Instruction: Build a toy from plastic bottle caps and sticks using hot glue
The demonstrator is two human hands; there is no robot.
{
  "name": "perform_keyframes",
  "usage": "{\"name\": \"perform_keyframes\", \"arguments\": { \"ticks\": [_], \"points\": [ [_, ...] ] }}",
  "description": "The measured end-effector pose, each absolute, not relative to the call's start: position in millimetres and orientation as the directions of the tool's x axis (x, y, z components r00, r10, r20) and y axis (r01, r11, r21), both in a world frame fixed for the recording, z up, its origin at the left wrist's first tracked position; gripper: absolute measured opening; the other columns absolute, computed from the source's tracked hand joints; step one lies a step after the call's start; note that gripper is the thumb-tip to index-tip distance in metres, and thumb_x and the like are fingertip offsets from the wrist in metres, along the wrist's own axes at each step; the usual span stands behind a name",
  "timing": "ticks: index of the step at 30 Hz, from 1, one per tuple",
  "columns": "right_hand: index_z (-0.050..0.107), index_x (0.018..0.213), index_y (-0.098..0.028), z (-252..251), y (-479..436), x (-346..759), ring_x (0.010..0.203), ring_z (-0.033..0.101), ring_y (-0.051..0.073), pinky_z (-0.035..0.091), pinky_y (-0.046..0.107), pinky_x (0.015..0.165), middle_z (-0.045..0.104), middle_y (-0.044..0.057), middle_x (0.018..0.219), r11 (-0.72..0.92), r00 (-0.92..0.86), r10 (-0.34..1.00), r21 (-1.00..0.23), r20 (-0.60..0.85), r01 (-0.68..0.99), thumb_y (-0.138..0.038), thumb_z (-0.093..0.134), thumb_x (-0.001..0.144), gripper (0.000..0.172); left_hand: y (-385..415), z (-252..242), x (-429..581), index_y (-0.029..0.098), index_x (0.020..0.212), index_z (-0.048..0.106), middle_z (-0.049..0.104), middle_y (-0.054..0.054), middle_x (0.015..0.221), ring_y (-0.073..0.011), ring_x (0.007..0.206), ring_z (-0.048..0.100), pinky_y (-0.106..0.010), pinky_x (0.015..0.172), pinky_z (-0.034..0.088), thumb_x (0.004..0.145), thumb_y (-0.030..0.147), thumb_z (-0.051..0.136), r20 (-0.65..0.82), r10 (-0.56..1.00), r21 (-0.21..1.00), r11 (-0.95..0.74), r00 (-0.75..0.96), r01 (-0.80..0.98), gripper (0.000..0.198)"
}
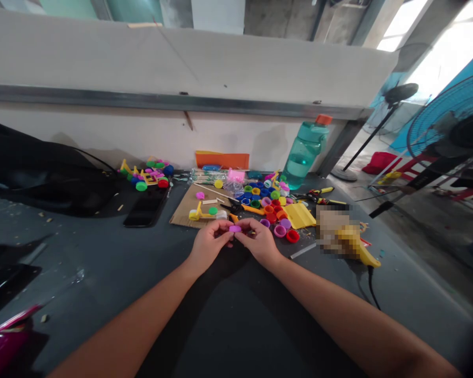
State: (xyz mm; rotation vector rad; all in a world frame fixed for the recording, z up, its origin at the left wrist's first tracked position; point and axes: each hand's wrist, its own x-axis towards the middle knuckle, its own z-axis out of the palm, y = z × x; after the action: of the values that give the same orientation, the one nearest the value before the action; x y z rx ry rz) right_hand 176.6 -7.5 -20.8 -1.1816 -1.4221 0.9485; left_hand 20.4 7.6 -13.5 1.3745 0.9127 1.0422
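Note:
Between the fingertips of both hands is a small purple bottle cap [235, 229]. My left hand [211, 241] pinches its left side, and my right hand [260, 242] grips it from the right. Just beyond my fingers, a sheet of cardboard [181, 212] lies on the dark table. On it rests a small yellow and white assembly [199, 213] with a green cap [213, 210]. Many loose caps in several colours lie to the right, among them a red cap [292, 236] near my right hand and an orange cap [271, 217].
A yellow glue gun [358, 247], partly blurred, lies at the right with its cord. Behind the caps stands a teal water bottle [302, 152]. A black phone [145, 210], colourful cap assemblies [150, 176] and a black bag [43, 168] are at the left. Pliers [319, 194] lie back right.

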Motion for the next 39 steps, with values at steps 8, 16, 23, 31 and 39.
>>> {"name": "perform_keyframes", "arguments": {
  "ticks": [8,16,23,31,39],
  "points": [
    [0.066,0.085,-0.019,-22.2,-8.2,176.9,0.06,0.054,0.012,0.043,0.023,0.054,0.064,0.002,0.074,0.185,0.027,0.981,-0.963,0.194,0.196,-0.04,0.065,0.073,0.025,6.1,-14.2,20.1,0.015,0.095,0.064,0.064,-0.003,0.08,-0.014,0.071,0.06,-0.028,0.062,0.055,0.073,0.032,0.065,0.071,0.948,0.997,-0.055,0.311,-0.059,0.027],
    [0.065,0.087,-0.018,-23.6,-6.8,176.6,0.063,0.056,0.013,0.046,0.023,0.053,0.064,0.002,0.076,0.179,0.017,0.983,-0.968,0.184,0.175,-0.037,0.067,0.071,0.024,6.4,-12.8,20.9,0.015,0.092,0.064,0.065,-0.002,0.078,-0.0137,0.07,0.061,-0.028,0.063,0.055,0.072,0.03,0.066,0.051,0.949,0.997,-0.033,0.311,-0.064,0.025],
    [0.064,0.09,-0.019,-23.1,-6.3,177.1,0.066,0.057,0.013,0.046,0.023,0.053,0.064,0.003,0.079,0.195,0.015,0.98,-0.967,0.2,0.164,-0.035,0.063,0.075,0.022,6.1,-10.0,22.2,0.015,0.097,0.062,0.063,-0.002,0.076,-0.0128,0.066,0.06,-0.026,0.059,0.054,0.073,0.032,0.066,-0.002,0.961,0.994,0.031,0.276,-0.102,0.03],
    [0.06,0.096,-0.019,-26.6,-5.2,177.5,0.07,0.06,0.014,0.047,0.023,0.055,0.065,0.003,0.083,0.167,0.007,0.985,-0.978,0.17,0.128,-0.03,0.064,0.073,0.026,6.0,-9.7,21.4,0.014,0.077,0.063,0.063,-0.001,0.069,-0.0108,0.057,0.058,-0.023,0.057,0.05,0.074,0.037,0.064,0.013,0.946,0.999,-0.022,0.324,0.025,0.023],
    [0.06,0.094,-0.018,-25.3,-4.4,176.4,0.065,0.058,0.012,0.047,0.022,0.053,0.062,0.002,0.077,0.139,-0.001,0.99,-0.987,0.14,0.078,-0.028,0.065,0.071,0.026,5.3,-8.8,21.6,0.014,0.075,0.062,0.063,-0.001,0.068,-0.011,0.056,0.059,-0.023,0.056,0.049,0.075,0.037,0.063,-0.015,0.947,0.997,-0.01,0.32,0.075,0.023]
  ]
}}
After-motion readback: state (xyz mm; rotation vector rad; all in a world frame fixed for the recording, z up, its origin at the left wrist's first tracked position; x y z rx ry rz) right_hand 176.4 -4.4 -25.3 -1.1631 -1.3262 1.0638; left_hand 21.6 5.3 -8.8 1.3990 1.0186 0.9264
